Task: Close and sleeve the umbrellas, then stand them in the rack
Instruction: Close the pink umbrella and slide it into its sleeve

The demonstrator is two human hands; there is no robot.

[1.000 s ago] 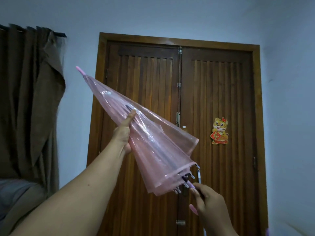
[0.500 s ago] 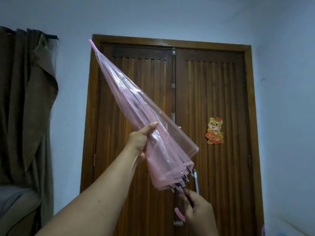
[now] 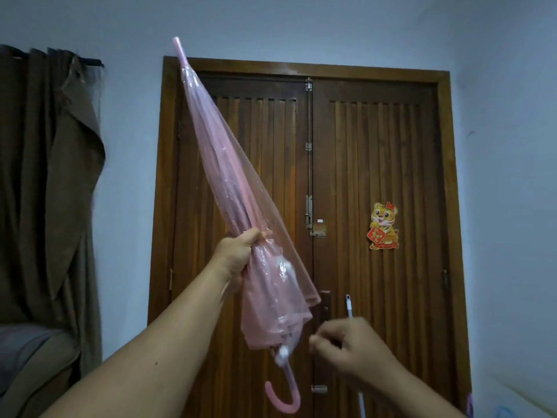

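Two hands: both raised in front of the person, one on the umbrella and one just beside its lower edge.
Left hand [image 3: 238, 254]: fingers and thumb curled round the gathered canopy a little below its middle, squeezing the folds together.
Right hand [image 3: 352, 346]: fingers curled, fingertips drawn together near the thumb; whether they pinch anything cannot be told. It sits just right of the canopy's hem, not clearly touching it.
Pink umbrella [image 3: 229, 182]: closed but loose, of translucent plastic, held in mid-air and tilted, its tip up and to the left, its hooked handle [image 3: 73, 399] hanging lowest. The hem flares out below the grip.
White rod [image 3: 349, 307]: thin, upright, rising behind the right hand and showing again below the wrist; what it belongs to cannot be told.
Wooden double door [image 3: 376, 164]: shut, slatted panels, directly behind the umbrella.
Tiger sticker [image 3: 383, 226]: on the right door leaf, well right of the umbrella.
Brown curtain [image 3: 45, 176]: hanging at the left edge of the view.
Wall [image 3: 497, 146]: pale blue, around the door.
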